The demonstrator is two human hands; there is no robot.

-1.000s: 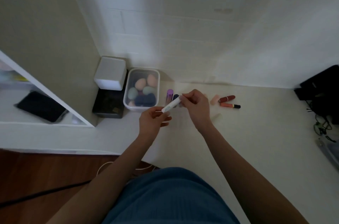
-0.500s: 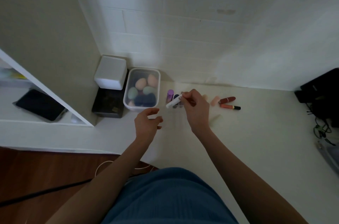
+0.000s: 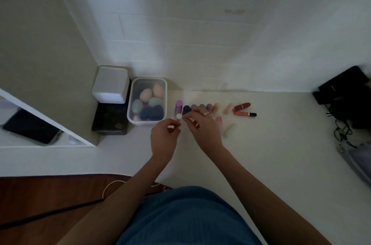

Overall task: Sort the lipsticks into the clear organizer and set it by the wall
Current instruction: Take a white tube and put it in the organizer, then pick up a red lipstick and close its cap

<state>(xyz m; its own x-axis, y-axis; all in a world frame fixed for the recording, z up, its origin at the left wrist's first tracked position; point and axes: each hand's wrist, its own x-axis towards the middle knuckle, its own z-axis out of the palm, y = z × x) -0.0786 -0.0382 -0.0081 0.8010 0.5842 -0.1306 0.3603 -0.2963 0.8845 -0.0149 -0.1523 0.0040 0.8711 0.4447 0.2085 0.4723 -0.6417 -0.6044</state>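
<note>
White lipstick tube [image 3: 178, 116] is pinched at both ends: left hand [image 3: 165, 136] below, right hand [image 3: 201, 126] above. It sits over the bench [image 3: 281, 164], just in front of upright lipsticks [image 3: 202, 108] standing near the wall [image 3: 200, 44].

You're at a home vanity corner: lipsticks [image 3: 244, 106] at 1 o'clock on the pale surface [image 3: 281, 164], a tub of makeup sponges [image 3: 148, 102] at 11, white brick wall [image 3: 200, 34] behind.
</note>
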